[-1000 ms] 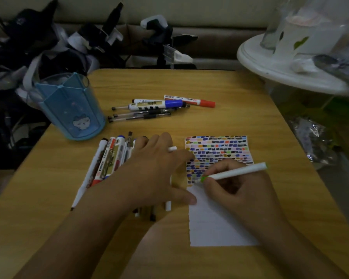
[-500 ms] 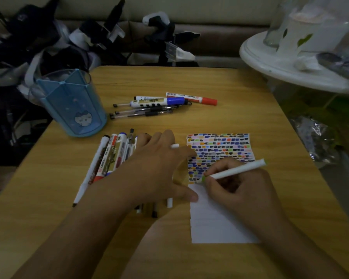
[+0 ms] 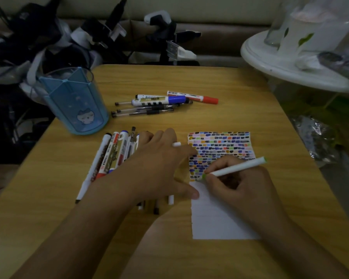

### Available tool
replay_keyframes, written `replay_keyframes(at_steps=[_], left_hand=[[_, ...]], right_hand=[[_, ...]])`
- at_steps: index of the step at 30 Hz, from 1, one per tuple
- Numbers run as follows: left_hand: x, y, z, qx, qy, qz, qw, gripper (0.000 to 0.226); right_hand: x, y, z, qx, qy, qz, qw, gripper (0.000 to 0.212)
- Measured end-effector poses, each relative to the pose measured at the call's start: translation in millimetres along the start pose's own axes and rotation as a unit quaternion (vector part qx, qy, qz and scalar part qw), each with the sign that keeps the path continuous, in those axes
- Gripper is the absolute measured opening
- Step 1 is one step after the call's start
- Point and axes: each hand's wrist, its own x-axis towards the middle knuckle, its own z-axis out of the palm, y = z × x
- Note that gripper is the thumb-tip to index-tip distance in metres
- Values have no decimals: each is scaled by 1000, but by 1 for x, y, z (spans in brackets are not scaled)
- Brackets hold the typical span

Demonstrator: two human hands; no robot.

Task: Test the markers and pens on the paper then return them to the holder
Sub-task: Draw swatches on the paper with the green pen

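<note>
My right hand (image 3: 238,186) grips a white marker with a green tip (image 3: 236,170), its tip on the paper (image 3: 216,220) at the lower left edge of the coloured dabs. The sheet's upper half is filled with rows of coloured marks; its lower half is blank. My left hand (image 3: 159,168) lies flat with spread fingers over a row of markers and pens (image 3: 111,156), fingertips touching the paper's left edge. A second group of pens and markers (image 3: 163,102) lies farther back. The blue translucent holder (image 3: 75,101) stands at the back left.
The wooden table (image 3: 189,77) ends close behind the holder, where dark cluttered gear (image 3: 89,37) is piled. A white round table (image 3: 280,65) with jars overhangs the back right corner. Crinkled plastic (image 3: 314,137) lies off the right edge.
The marker tip has stayed at the same spot on the paper with only slight strokes. My left hand has not moved. The view shifted a little.
</note>
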Motion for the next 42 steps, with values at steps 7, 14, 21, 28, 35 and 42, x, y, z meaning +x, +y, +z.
replay_keyframes(at_steps=[7,14,21,28,35,42], left_hand=[[-1,1,0,1,3,1,1000,89],[0,0,1,-1,1,2,1000,88],[0,-1,3,-1,8,6,1000,89],[0,-1,3,-2,13,8,1000,88],[-1,-2,4,0,20,8,1000,90],[-1,0,4,7,12,6,1000,90]], right_hand=[[0,-1,0,-2,8,-1,1000,17],[0,0,0,-5,13,-3,1000,19],[0,1,0,-13,18,-8,1000,22],[0,2,0,-18,20,-12,1000,22],[0,2,0,-14,17,-13,1000,19],[0,3,0,-6,5,-6,1000,17]])
